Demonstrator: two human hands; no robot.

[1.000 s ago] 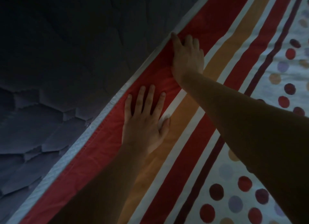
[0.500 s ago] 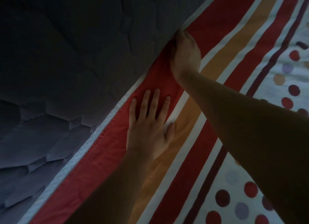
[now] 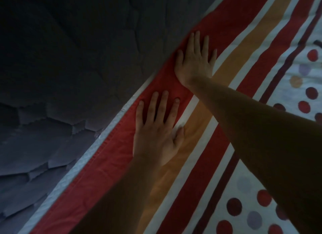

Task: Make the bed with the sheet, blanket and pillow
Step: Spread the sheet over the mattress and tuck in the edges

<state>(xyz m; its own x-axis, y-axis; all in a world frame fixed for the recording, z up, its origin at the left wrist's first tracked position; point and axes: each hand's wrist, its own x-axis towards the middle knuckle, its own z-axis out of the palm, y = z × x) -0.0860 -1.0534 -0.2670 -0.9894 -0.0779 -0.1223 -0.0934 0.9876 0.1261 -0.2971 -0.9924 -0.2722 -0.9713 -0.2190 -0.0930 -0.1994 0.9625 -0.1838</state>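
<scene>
Sheet (image 3: 252, 47) lies spread flat over the bed, filling the right and lower part of the head view, with slanting red, white and orange stripes along its border and red, maroon and lilac dots (image 3: 234, 206) on white further in. The widest red stripe (image 3: 108, 172) runs along the sheet's outer side, just beside a thin pale edge (image 3: 70, 174) that meets a dark wall (image 3: 69, 59) with cracked, flaking paint. The left hand (image 3: 156, 132) rests palm down on that red stripe, its grip spread, fingers straight and apart, thumb lying on the white and orange stripes. The right hand (image 3: 195, 59) lies further up the same red stripe, close against the wall, also flat with the grip spread and pinching nothing. The right forearm (image 3: 261, 129) crosses over the stripes from the lower right. The light is dim, so fine creases in the cloth are hard to tell
</scene>
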